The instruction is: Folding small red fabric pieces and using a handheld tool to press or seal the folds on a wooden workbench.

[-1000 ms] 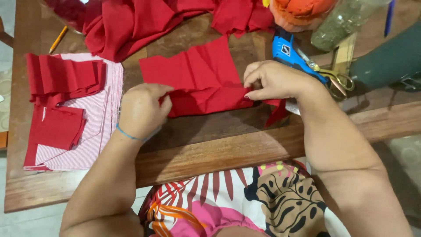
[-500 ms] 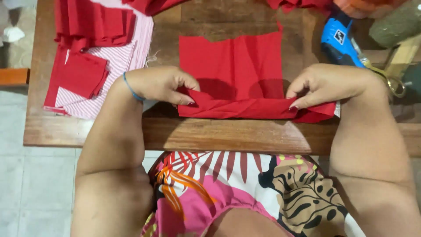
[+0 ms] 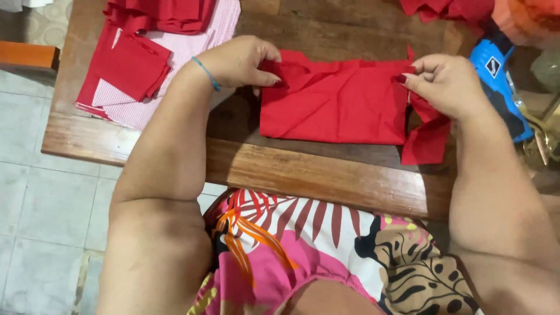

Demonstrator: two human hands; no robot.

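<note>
Red cloth (image 3: 335,108) lies flat on the wooden table (image 3: 315,175), spread between my two hands and just back from the near edge. My left hand (image 3: 239,61) sits at its upper left corner, fingers closed in a pinch on a bunched fold of the fabric there, thumb under and fingertips on top. My right hand (image 3: 446,84) is at the opposite upper corner, also closed in a pinch on the fabric edge; below that wrist a loose flap of the same red hangs down toward the table edge. So the cloth runs straight across from one grip to the other, with its body lying below and between the hands.

Off to my left, well apart from the cloth, a stack of red pieces (image 3: 131,64) rests on pink striped fabric (image 3: 175,70). Just beyond my right hand lies a blue glue gun (image 3: 496,81), near the wrist; I cannot tell if they touch.
</note>
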